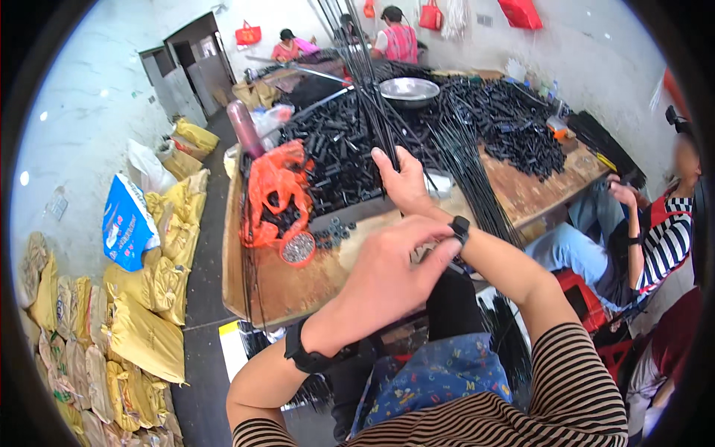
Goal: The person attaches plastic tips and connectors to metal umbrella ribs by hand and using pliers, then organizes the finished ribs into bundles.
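Note:
My right hand (404, 181) is closed around a bundle of long thin black rods (381, 123), which stands upright over the table and runs out at the top. Lower and nearer, my left hand (387, 264) crosses in front of my right wrist. Its fingers are curled, thumb toward fingertips; anything between them is too small to make out. Heaps of short black plastic pieces (335, 145) cover the wooden table (313, 279). In front of them lie small dark rings (335, 229), a red bowl (299, 261) of small metal parts and an orange-red plastic bag (269, 195).
More black rods (480, 175) lie to the right. A metal basin (410, 90) rests on the heap. At right sits a co-worker in a striped top (663, 242); other people (401, 43) work behind. Yellow sacks (153, 328) line the left wall.

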`<state>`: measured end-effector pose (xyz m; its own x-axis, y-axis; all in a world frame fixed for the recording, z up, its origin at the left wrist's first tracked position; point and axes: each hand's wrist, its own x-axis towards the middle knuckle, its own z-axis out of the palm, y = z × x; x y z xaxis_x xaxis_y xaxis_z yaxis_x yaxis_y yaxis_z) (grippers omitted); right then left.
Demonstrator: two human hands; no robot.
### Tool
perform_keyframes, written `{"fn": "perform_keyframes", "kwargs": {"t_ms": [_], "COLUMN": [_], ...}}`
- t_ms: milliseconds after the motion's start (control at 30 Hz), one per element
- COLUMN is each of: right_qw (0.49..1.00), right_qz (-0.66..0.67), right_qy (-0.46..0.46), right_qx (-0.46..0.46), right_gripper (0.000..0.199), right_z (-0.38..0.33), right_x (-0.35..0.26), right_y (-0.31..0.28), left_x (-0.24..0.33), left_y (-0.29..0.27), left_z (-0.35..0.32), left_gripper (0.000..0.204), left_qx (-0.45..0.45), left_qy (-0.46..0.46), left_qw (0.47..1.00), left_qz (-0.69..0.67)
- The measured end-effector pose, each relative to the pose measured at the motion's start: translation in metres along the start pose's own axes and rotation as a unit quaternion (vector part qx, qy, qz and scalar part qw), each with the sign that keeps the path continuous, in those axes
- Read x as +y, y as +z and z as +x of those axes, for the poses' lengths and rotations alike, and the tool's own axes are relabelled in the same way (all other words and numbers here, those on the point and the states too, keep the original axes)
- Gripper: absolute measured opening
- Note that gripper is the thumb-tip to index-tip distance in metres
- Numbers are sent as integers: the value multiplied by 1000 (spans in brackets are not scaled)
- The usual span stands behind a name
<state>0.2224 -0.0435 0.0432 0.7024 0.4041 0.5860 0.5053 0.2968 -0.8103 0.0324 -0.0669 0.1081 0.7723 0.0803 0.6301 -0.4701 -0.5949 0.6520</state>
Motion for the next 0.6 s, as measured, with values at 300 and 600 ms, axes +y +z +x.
{"fn": "perform_keyframes", "kwargs": {"t_ms": [300, 600], "right_qw": [969, 968], "right_qz": [161, 153], "right_qy": [127, 144], "right_qx": [-141, -140], "right_gripper": [35, 25], "right_z": [-2, -16], "right_x": [-62, -64], "right_y": [-20, -30], "left_x": [-79, -89], "left_y": [-36, -21], "left_z": [70, 86], "left_gripper": [22, 21], "left_qx": [175, 255], "left_qy": [-151, -181], "left_qw": [969, 937], "left_qz": [93, -155]}}
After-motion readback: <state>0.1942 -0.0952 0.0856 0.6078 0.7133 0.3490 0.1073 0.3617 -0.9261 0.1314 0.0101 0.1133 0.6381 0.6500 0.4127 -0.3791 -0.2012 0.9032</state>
